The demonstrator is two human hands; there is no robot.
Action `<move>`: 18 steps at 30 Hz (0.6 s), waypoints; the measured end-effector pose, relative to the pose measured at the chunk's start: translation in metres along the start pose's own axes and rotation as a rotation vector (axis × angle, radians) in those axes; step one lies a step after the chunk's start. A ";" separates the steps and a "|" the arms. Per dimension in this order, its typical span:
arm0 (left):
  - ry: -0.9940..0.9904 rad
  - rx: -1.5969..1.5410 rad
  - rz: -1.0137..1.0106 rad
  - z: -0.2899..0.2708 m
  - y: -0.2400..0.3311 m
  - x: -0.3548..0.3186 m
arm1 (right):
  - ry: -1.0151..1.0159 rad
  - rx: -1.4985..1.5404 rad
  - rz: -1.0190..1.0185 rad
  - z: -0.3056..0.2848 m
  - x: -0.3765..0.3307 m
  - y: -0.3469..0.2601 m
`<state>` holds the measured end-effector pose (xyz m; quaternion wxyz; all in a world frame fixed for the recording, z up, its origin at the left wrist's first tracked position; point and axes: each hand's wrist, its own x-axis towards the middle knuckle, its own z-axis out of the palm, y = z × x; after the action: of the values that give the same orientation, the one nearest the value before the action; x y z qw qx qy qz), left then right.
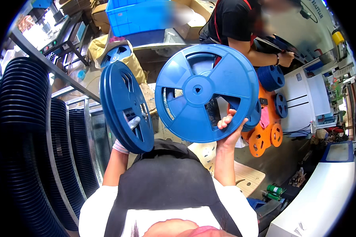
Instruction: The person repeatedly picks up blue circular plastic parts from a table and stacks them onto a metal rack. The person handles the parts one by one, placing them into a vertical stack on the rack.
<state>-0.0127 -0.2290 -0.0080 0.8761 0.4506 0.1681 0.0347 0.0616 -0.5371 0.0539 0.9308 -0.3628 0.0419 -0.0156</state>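
My right hand [230, 128] grips the lower right edge of a large blue plastic reel [182, 75], fingers hooked through one of its cut-out windows. The reel's round face and small centre hole are turned toward me. To its left, my left hand [133, 121], in a pale glove, is closed on blue reels [116, 94] that stand nearly edge-on, seemingly two side by side. Gloved fingers show through their window; the rest of that hand is mostly hidden. Just behind my right hand, another blue reel [254, 116] shows in part.
Black-blue discs [21, 94] line a metal rack [53, 138] at left. A blue crate [136, 17] and a yellow sack [136, 65] lie ahead. A co-worker [229, 23] stands far right, by an orange stand [265, 132] with blue reels. A white machine [316, 193] is at lower right.
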 end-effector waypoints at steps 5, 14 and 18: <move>-0.094 0.046 0.194 0.031 -0.004 0.008 | -0.071 -0.242 -0.017 0.008 -0.001 0.006; -0.230 -0.213 -0.015 0.019 -0.018 0.029 | 0.056 -0.786 0.363 -0.031 -0.027 -0.053; -0.233 -0.173 -0.101 0.020 -0.023 0.045 | 0.221 -0.857 0.443 -0.055 -0.069 -0.075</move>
<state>0.0336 -0.2483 -0.0274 0.9258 0.3655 0.0839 -0.0475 -0.0123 -0.6251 0.0687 0.6688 -0.6915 0.2190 0.1628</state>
